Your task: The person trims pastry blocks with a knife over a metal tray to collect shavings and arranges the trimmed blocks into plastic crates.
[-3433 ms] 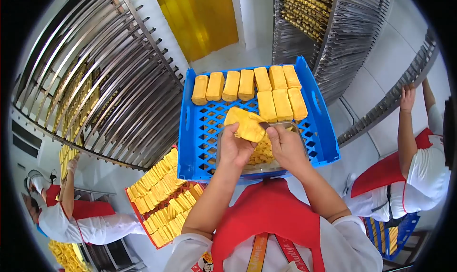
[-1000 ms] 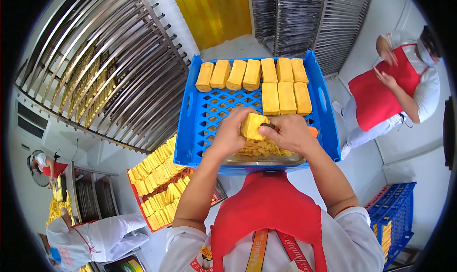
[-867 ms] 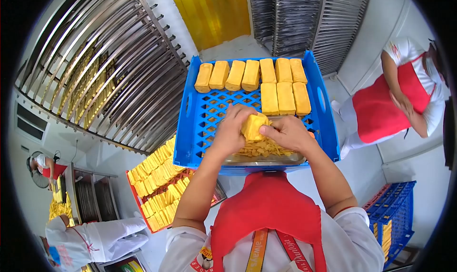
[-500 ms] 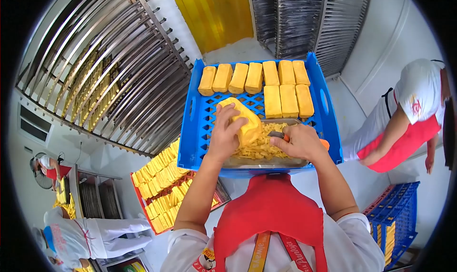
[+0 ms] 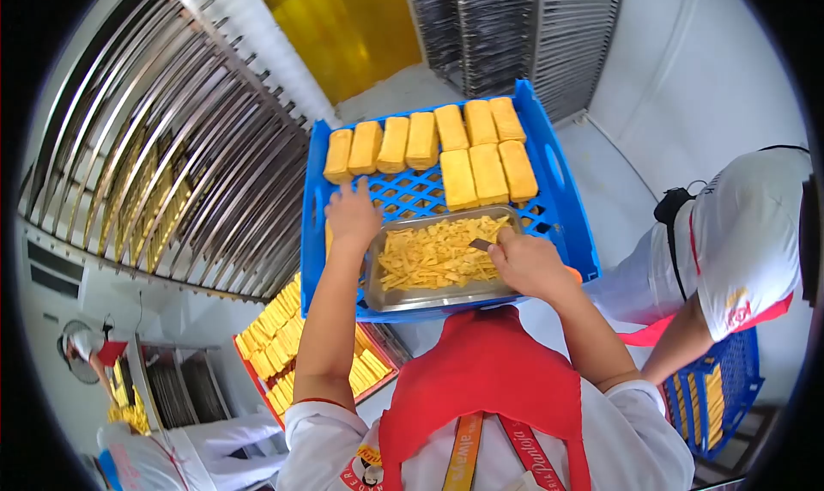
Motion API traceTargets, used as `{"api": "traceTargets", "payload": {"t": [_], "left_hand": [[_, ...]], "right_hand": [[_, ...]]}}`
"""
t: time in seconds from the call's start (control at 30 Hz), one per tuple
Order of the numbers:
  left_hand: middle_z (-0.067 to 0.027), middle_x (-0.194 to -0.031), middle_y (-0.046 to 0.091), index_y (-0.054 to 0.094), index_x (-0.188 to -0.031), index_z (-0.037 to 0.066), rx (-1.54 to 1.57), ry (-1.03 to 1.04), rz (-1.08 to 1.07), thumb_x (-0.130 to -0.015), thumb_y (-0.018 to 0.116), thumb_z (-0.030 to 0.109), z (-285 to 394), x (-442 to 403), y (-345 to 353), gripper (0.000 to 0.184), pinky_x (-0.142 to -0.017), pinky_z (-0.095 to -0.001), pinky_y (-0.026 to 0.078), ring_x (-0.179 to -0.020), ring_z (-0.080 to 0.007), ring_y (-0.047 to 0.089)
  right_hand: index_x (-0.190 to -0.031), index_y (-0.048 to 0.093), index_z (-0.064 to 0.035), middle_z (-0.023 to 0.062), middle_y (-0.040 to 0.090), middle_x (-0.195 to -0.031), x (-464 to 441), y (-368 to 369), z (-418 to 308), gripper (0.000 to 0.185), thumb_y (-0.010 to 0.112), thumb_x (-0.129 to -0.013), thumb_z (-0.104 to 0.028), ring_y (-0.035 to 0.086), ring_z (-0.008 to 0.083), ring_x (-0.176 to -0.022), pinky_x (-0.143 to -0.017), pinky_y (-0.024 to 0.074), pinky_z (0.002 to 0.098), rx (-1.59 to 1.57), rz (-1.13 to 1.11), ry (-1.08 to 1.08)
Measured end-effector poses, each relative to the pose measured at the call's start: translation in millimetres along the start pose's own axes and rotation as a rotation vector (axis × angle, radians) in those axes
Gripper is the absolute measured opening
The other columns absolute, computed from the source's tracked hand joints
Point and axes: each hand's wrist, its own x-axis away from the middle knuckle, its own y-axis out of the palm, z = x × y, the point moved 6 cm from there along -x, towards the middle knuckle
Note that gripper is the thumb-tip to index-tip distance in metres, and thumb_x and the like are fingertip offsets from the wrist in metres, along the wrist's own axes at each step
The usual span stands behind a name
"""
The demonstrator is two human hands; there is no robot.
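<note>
My left hand is in the left part of a blue plastic crate, fingers apart, tips close to the front of the yellow rectangular blocks. A sliver of yellow block shows beside that wrist, mostly hidden by the hand and forearm. In my right hand is a small knife, its short blade pointing left over a metal tray. An orange end shows at the heel of this hand. Yellow strips and trimmings fill the tray at the crate's near side.
A red crate of yellow pieces stands low on the left. Metal racks rise at left and back. One co-worker stands close on the right, by another blue crate; two people are at far left.
My left hand has let go of the yellow block it held over the tray and moved left. The knife stays in my right hand. The co-worker on the right has bent lower and closer.
</note>
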Motion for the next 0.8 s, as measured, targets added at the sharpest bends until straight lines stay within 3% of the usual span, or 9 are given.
{"api": "traceTargets", "payload": {"t": [0.03,0.13,0.23,0.33,0.43,0.47,0.6,0.73,0.8], "left_hand": [[-0.0215,-0.128,0.054,0.055,-0.131,0.009,0.148,0.154,0.161,-0.079,0.076,0.039,25,-2,-16,0.064,-0.094,-0.0482,0.049,-0.117,-0.0386,0.057],[-0.0251,-0.128,0.058,0.055,-0.134,0.004,0.462,0.285,-0.014,-0.086,0.063,0.054,96,-27,-4,0.070,-0.101,-0.0460,0.045,-0.125,-0.0399,0.052],[-0.0295,-0.138,0.049,0.046,-0.141,-0.002,0.431,0.244,-0.177,-0.082,0.059,0.068,145,-37,18,0.093,-0.104,-0.0451,0.043,-0.130,-0.0418,0.047],[-0.0394,-0.145,0.032,0.025,-0.148,-0.007,0.462,0.047,-0.304,-0.061,0.069,0.080,167,-47,35,0.130,-0.107,-0.0433,0.041,-0.133,-0.0446,0.043],[-0.0395,-0.147,0.028,0.018,-0.150,-0.006,0.462,-0.003,-0.286,-0.055,0.077,0.074,175,-50,37,0.137,-0.107,-0.0424,0.041,-0.133,-0.0453,0.043],[-0.0326,-0.152,0.022,0.014,-0.153,0.005,0.455,-0.064,-0.339,-0.056,0.082,0.063,174,-58,40,0.132,-0.105,-0.0526,0.041,-0.136,-0.0479,0.038],[-0.0283,-0.157,0.015,0.005,-0.158,0.025,0.263,-0.152,-0.373,-0.058,0.080,0.057,167,-58,33,0.129,-0.102,-0.0710,0.030,-0.137,-0.0499,0.031],[-0.0271,-0.158,0.013,0.003,-0.158,0.027,0.304,-0.114,-0.368,-0.058,0.080,0.053,161,-51,36,0.129,-0.105,-0.0690,0.029,-0.138,-0.0476,0.030],[-0.0264,-0.154,0.024,0.006,-0.158,0.021,0.352,-0.069,-0.343,-0.061,0.079,0.050,152,-66,36,0.125,-0.100,-0.0635,0.038,-0.131,-0.0430,0.043]], "right_hand": [[-0.095,0.057,0.0034,0.0267,0.067,-0.085,2,2,1,0.040,0.045,-0.098,-0.035,0.066,0.0447,-0.084,-0.074,0.0492,0.0544,-0.015,-0.001,-0.013],[-0.093,0.056,0.0041,0.0280,0.066,-0.085,5,0,3,0.037,0.045,-0.097,-0.031,0.064,0.0467,-0.082,-0.077,0.0488,0.0550,-0.094,0.055,0.002],[-0.091,0.056,0.0037,0.0287,0.065,-0.084,21,-9,5,0.036,0.047,-0.097,-0.030,0.063,0.0477,-0.081,-0.076,0.0480,0.0554,-0.185,0.088,0.031],[-0.090,0.057,0.0030,0.0291,0.064,-0.084,24,-14,12,0.034,0.048,-0.097,-0.029,0.062,0.0480,-0.082,-0.075,0.0472,0.0554,-0.283,0.096,0.077],[-0.089,0.057,0.0027,0.0294,0.064,-0.085,37,-16,19,0.034,0.048,-0.097,-0.029,0.062,0.0477,-0.084,-0.075,0.0468,0.0553,-0.334,0.124,0.100],[-0.090,0.057,0.0028,0.0297,0.064,-0.085,40,-16,22,0.033,0.048,-0.097,-0.029,0.062,0.0475,-0.085,-0.075,0.0467,0.0552,-0.350,0.137,0.089],[-0.092,0.057,0.0029,0.0296,0.064,-0.086,41,-17,31,0.033,0.048,-0.097,-0.028,0.062,0.0471,-0.086,-0.076,0.0468,0.0550,-0.413,0.104,0.152],[-0.094,0.058,0.0027,0.0285,0.064,-0.088,42,-7,26,0.032,0.048,-0.097,-0.027,0.062,0.0463,-0.087,-0.077,0.0475,0.0540,-0.335,0.073,0.122],[-0.095,0.059,0.0024,0.0281,0.065,-0.089,39,-9,26,0.031,0.047,-0.097,-0.027,0.062,0.0460,-0.087,-0.077,0.0478,0.0537,-0.311,0.051,0.084]]}}
